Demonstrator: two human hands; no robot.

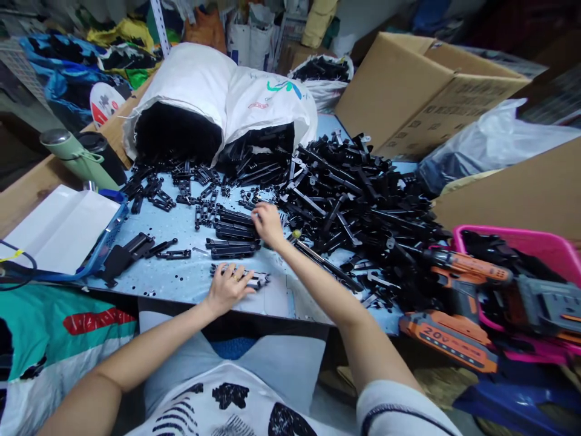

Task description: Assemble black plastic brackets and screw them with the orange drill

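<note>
My left hand (229, 289) lies over a black jointed arm (261, 279) near the table's front edge, with the fingers along its far side and the thumb on the near side. My right hand (267, 223) is bent with its fingertips drawn together at small black parts; what they hold, if anything, is hidden. Left of it, black slotted bars (233, 232) lie stacked in rows. A second group of black bars (231, 248) sits between my two hands. Just right of my right hand, a rod with a yellowish end (296, 234) points into the heap.
A big heap of black arms (345, 188) covers the right. Two white sacks (195, 72) spill parts at the back. An orange drill (472, 266) rests by a pink basket (540, 239). Left stand a blue tray (118, 212) and a green flask (75, 158). A carton (385, 85) stands behind.
</note>
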